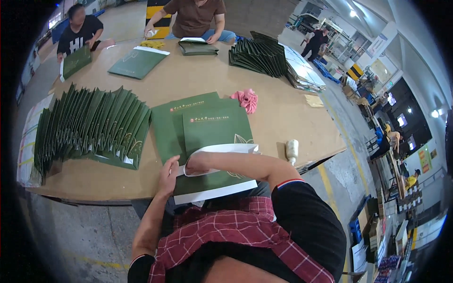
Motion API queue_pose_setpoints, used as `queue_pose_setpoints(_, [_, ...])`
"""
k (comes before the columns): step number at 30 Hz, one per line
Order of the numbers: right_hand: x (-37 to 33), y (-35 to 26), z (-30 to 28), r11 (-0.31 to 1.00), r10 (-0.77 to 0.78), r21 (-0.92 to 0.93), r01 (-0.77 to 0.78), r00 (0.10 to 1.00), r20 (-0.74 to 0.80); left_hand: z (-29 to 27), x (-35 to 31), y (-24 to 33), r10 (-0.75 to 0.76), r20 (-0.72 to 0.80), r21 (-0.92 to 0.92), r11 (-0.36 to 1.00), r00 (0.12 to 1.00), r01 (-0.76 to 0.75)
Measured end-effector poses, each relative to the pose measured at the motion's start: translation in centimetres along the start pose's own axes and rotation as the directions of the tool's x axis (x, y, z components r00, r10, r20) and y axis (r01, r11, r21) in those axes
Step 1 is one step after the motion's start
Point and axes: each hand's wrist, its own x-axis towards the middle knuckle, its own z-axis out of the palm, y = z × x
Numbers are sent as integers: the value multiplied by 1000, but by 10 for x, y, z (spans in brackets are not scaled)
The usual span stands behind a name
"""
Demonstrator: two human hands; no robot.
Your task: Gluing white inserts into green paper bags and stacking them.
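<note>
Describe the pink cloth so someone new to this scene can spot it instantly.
On the large brown table, two green paper bags overlap at the middle of the near side. By the far right corner of the upper bag lies the crumpled pink cloth. It's the only pink thing on the tabletop, bunched and soft-looking beside the crisp-edged green bags.

From here I count two fanned green stacks [92, 125], two green bags [219, 132] mid-frame, one pink cloth [246, 100], one white bottle [292, 149] right of centre.
</note>
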Motion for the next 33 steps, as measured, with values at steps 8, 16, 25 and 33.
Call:
queue_pose_setpoints(8, [-34,3,5,992,-99,35,123,912,-398,49,22,-2,111,-4,-360,927,994,-105])
queue_pose_setpoints(16, [-34,-16,18,983,178,54,-175,847,-501,51,26,-8,120,203,36,991,972,-130])
queue_pose_setpoints(25, [-41,0,63,863,-259,-500,-79,779,-571,53,40,-9,-99,308,265,964,946,14])
queue_pose_setpoints(33, [-67,-13,37,979,-110,-201,30,911,-397,64,46,-5,-95,240,399,917,966,-8])
